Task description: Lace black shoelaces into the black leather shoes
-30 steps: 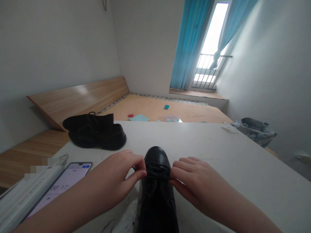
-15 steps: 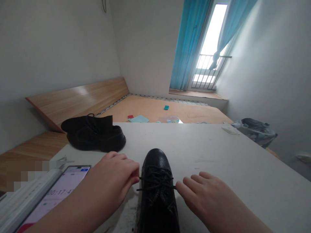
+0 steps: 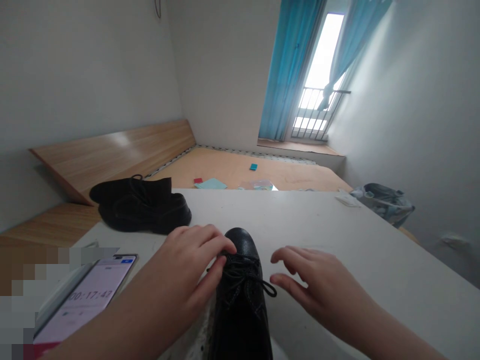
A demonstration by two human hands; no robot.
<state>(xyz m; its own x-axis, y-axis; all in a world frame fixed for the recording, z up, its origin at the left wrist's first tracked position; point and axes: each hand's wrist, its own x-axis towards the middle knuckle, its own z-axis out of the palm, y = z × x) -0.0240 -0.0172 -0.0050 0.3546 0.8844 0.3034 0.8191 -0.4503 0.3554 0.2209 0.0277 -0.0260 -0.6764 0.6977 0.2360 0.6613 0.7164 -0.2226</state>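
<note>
A black leather lace-up shoe (image 3: 242,315) rests on the white table, toe pointing away from me. Its black shoelace (image 3: 240,275) crosses over the tongue, and a loop of it sticks out on the right side. My left hand (image 3: 198,262) reaches over the shoe's left side near the laces, thumb and forefinger apart; whether a fingertip touches the lace I cannot tell. To the right of the loop, my right hand (image 3: 313,277) hovers with thumb and fingers spread and nothing between them.
More black footwear (image 3: 144,205) stands at the table's back left. A phone (image 3: 90,295) showing a running timer lies at my left. Small white tissue (image 3: 347,199) lies by the right edge of the white table (image 3: 360,250), with a lined bin (image 3: 388,202) beyond.
Both hands have loosened from the lace ends and their fingers have spread. The left hand has moved right over the shoe. A lace loop now shows on the right.
</note>
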